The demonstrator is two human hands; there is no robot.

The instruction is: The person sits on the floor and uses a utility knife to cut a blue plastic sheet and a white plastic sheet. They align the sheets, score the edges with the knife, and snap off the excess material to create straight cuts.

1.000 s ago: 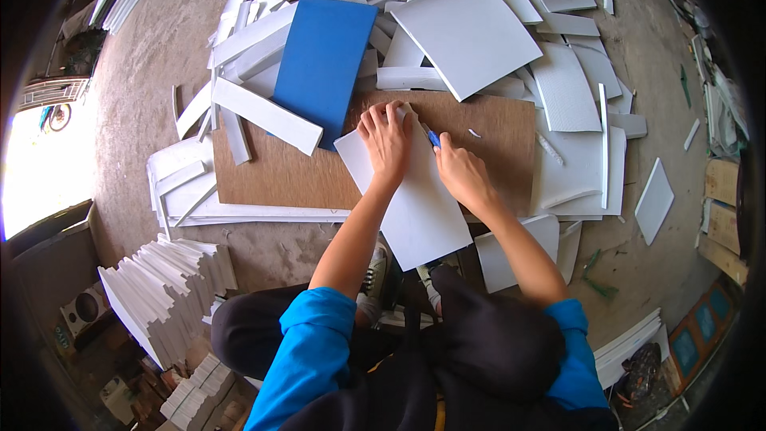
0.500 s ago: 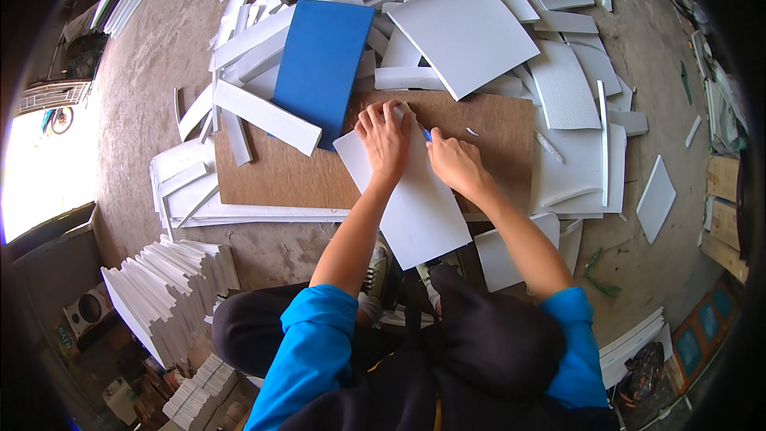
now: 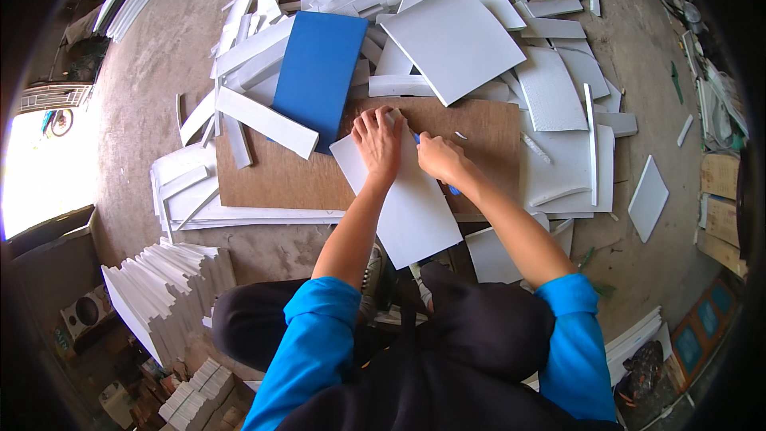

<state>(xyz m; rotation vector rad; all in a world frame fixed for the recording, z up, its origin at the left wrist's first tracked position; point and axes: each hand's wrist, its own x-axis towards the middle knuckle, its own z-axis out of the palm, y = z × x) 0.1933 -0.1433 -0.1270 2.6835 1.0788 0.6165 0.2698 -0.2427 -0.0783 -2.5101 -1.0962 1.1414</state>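
- Left hand [image 3: 377, 144], fingers spread, pins a white foam panel [image 3: 413, 215] across the plywood board [image 3: 279, 179]'s six o'clock edge.
- Right hand [image 3: 441, 156], at two o'clock, clenches a blue-handled cutter [image 3: 455, 190].
- Panel looks light, stiff, dentable; best held by edges.

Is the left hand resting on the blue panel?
No, the left hand lies on the white sheet, right of the blue panel.

free: brown board [image 3: 279, 183] left of white sheet [image 3: 415, 219] | blocked: blue panel [image 3: 319, 72], white pile [image 3: 455, 44] along far edge
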